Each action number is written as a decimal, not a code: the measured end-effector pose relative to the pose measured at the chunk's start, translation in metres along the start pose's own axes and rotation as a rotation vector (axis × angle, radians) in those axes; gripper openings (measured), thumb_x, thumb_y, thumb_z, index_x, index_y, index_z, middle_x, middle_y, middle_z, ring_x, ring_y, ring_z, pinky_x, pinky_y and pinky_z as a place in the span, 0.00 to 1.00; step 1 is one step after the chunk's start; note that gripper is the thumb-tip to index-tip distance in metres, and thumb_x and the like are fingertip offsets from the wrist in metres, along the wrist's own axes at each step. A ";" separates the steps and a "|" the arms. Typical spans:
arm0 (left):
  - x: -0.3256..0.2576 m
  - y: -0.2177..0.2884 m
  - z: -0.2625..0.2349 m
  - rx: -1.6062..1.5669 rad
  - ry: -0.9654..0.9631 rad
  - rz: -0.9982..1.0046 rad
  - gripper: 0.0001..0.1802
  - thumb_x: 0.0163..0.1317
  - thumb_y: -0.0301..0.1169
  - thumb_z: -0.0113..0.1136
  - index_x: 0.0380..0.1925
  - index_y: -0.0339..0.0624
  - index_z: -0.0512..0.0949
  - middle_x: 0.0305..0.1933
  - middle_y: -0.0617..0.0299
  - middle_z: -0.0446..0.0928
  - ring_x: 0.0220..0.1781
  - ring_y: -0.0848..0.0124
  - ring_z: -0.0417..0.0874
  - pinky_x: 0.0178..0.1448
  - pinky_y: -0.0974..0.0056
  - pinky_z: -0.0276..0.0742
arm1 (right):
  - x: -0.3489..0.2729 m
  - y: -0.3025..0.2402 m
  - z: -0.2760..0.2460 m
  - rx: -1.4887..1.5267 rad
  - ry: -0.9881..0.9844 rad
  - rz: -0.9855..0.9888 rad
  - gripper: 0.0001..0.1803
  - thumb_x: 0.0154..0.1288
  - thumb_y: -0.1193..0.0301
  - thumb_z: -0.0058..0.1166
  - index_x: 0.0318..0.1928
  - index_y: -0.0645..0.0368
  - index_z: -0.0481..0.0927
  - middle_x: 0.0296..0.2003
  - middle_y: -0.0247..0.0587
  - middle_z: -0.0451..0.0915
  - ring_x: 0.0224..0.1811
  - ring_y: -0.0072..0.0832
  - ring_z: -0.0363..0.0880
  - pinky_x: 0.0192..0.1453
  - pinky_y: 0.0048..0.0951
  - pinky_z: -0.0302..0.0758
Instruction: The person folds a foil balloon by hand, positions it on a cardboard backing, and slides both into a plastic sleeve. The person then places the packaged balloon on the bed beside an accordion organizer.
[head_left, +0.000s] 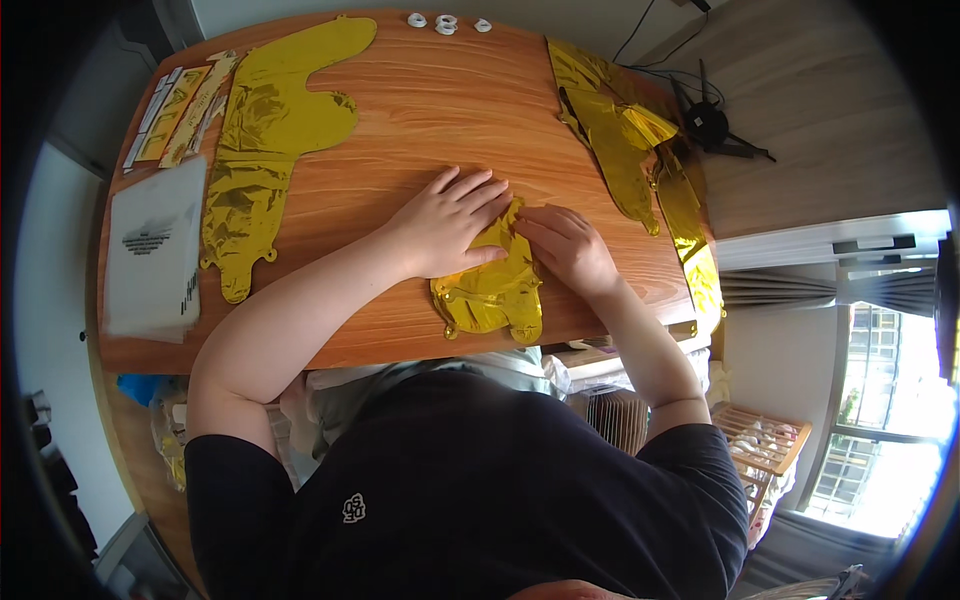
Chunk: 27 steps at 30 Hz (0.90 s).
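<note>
A folded gold foil balloon (490, 300), flat and wrinkled, lies on the wooden table (400, 150) near its front edge. Across its upper left part rests my left hand (450, 225), palm down with fingers spread. At the balloon's upper right edge, my right hand (575, 250) has its fingertips closed on the foil. A larger flat gold foil balloon (262, 120) stretches along the table's left side. More gold foil (615, 140) lies at the far right, part of it hanging over the right edge.
Several small white rolls (447, 25) sit at the far edge. Paper packaging (178, 115) and a translucent plastic bag (150, 255) lie at the left. Beyond the right edge is a black object with thin arms (708, 124), with cables near it. A wooden rack (765, 440) stands lower right.
</note>
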<state>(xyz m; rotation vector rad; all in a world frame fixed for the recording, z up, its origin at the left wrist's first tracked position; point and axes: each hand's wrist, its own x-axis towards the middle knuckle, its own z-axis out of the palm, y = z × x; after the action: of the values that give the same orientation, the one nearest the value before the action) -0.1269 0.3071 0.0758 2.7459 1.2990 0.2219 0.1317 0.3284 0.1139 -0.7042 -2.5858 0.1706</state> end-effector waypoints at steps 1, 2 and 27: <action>0.000 0.001 0.000 -0.002 -0.003 -0.004 0.50 0.76 0.69 0.37 0.81 0.41 0.57 0.87 0.58 0.54 0.89 0.61 0.46 0.89 0.44 0.40 | -0.001 -0.001 -0.003 -0.044 -0.009 -0.027 0.20 0.54 0.82 0.66 0.50 0.59 0.88 0.53 0.42 0.86 0.55 0.44 0.86 0.59 0.41 0.83; 0.000 0.002 -0.001 -0.004 -0.007 -0.008 0.49 0.76 0.69 0.37 0.81 0.41 0.57 0.87 0.58 0.53 0.89 0.61 0.47 0.89 0.44 0.41 | -0.003 -0.003 -0.005 -0.087 -0.019 -0.055 0.20 0.53 0.81 0.67 0.49 0.59 0.88 0.52 0.41 0.86 0.54 0.44 0.86 0.59 0.42 0.83; 0.021 0.016 -0.013 0.016 0.003 0.000 0.48 0.75 0.68 0.44 0.81 0.45 0.58 0.86 0.57 0.55 0.88 0.60 0.49 0.88 0.45 0.42 | -0.022 0.011 -0.010 0.084 0.058 0.034 0.15 0.53 0.81 0.67 0.43 0.56 0.88 0.53 0.37 0.88 0.60 0.42 0.84 0.63 0.43 0.80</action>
<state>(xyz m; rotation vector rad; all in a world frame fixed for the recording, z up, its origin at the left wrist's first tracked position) -0.1039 0.3133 0.0930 2.7599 1.3078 0.2156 0.1578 0.3266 0.1119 -0.7129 -2.4974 0.2639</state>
